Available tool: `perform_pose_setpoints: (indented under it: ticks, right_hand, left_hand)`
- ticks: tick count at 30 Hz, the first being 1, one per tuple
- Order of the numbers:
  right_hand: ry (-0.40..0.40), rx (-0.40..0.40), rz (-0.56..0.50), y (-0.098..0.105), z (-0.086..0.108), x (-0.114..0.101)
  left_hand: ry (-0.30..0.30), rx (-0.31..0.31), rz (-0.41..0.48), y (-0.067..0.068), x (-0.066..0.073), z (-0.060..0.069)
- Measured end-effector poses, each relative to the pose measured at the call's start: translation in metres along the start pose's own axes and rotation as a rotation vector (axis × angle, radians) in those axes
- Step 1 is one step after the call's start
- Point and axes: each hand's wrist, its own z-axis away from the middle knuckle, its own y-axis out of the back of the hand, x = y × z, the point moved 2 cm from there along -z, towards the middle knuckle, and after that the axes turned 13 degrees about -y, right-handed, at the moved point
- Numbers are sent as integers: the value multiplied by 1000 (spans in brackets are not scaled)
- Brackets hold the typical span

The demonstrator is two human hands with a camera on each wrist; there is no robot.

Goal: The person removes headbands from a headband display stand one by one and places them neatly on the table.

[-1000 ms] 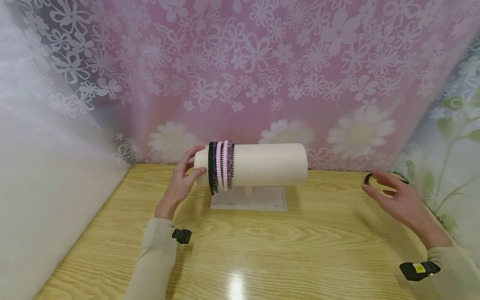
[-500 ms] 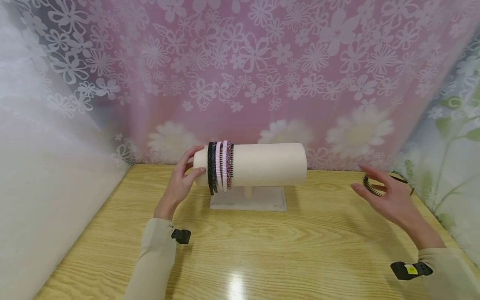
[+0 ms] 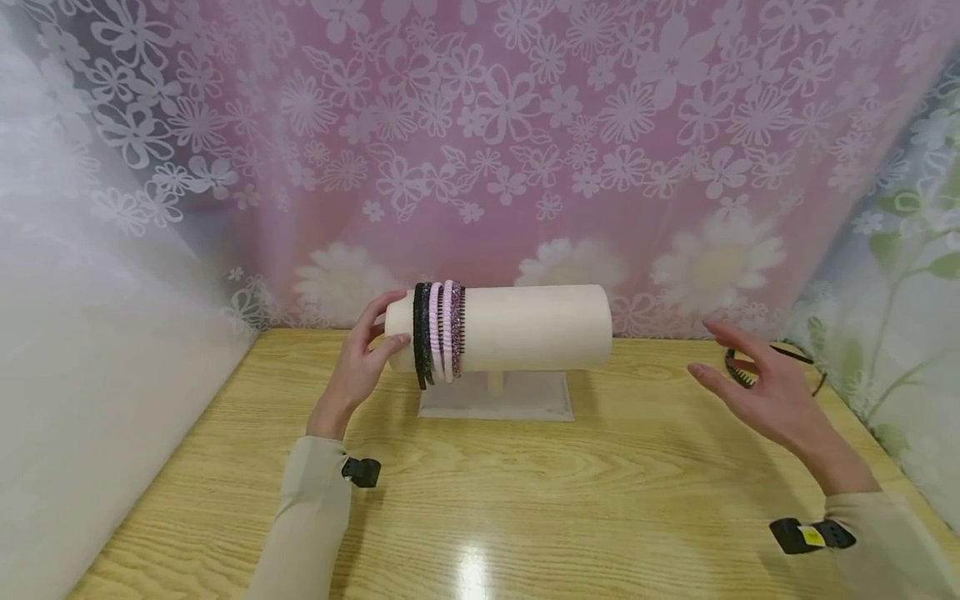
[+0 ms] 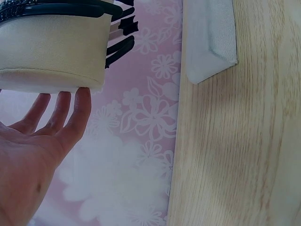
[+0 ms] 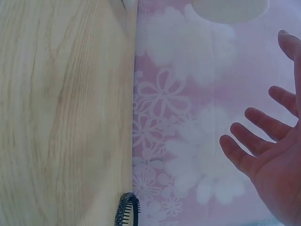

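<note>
A cream cylinder headband stand (image 3: 536, 327) sits on the table, its roller lying sideways above a pale flat base (image 3: 495, 398). Several headbands (image 3: 448, 333) ring the roller's left part: black, dark glittery, light pink and pink glittery, with comb teeth showing. My left hand (image 3: 354, 375) grips the roller's left end, thumb in front and fingers behind; the left wrist view shows fingertips against the end (image 4: 56, 52). At the right, a dark toothed headband (image 5: 126, 210) lies on the table. My right hand (image 3: 776, 408) is spread in the air, partly covering that headband in the head view, holding nothing.
The wood-grain table (image 3: 570, 508) runs back to a pink floral curtain (image 3: 480, 167). A white curtain (image 3: 97, 333) hangs at the left and a leafy one (image 3: 915, 292) at the right.
My right hand has moved left, away from the dark headband, and its fingers have spread, so more of the headband shows. The left hand keeps its hold on the roller's end.
</note>
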Motion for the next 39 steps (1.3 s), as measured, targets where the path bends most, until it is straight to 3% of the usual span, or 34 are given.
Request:
perform_pose_setpoints:
  ticks: [19, 31, 39]
  right_hand:
    - [51, 6, 15, -5, 2, -34]
    - [198, 59, -21, -9, 0, -46]
    - [237, 73, -26, -10, -4, -57]
  left_hand:
    - [1, 7, -13, 0, 0, -1]
    - [8, 6, -14, -1, 0, 0]
    - [6, 11, -6, -1, 1, -1]
